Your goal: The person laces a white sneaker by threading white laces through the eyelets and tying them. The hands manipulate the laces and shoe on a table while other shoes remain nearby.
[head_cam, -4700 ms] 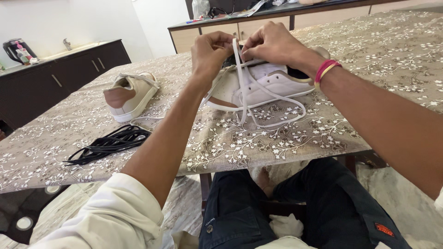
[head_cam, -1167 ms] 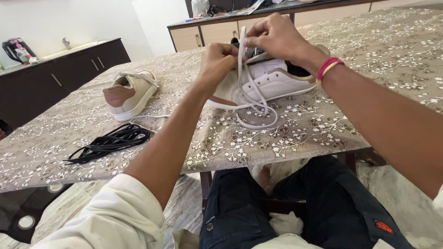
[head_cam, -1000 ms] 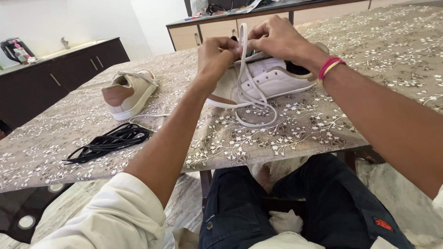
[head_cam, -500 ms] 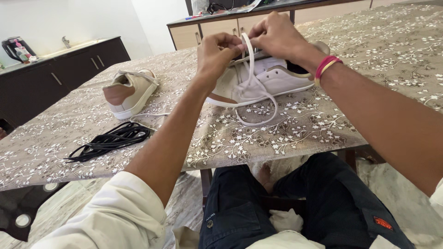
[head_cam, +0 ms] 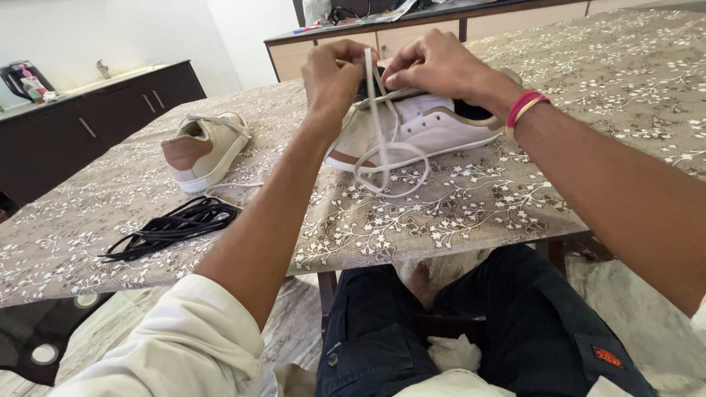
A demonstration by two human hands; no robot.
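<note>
1. Two bare hands meet over a white low-top sneaker with tan trim [head_cam: 434,129] lying on the floral-patterned beige tablecloth [head_cam: 515,206].
2. The left hand [head_cam: 332,77] has its fingers pinched shut on the flat white shoelace [head_cam: 376,117], holding it up taut.
3. The right hand [head_cam: 434,68] curls closed at the sneaker's top edge; which strand its fingertips grip is hidden behind the knuckles.
4. The lace's slack loops onto the cloth in front of the sneaker.
5. A second beige sneaker [head_cam: 204,149] sits well apart to the left, near a bundle of black laces [head_cam: 173,226].
6. The sneaker's eyelets are covered by both hands.
</note>
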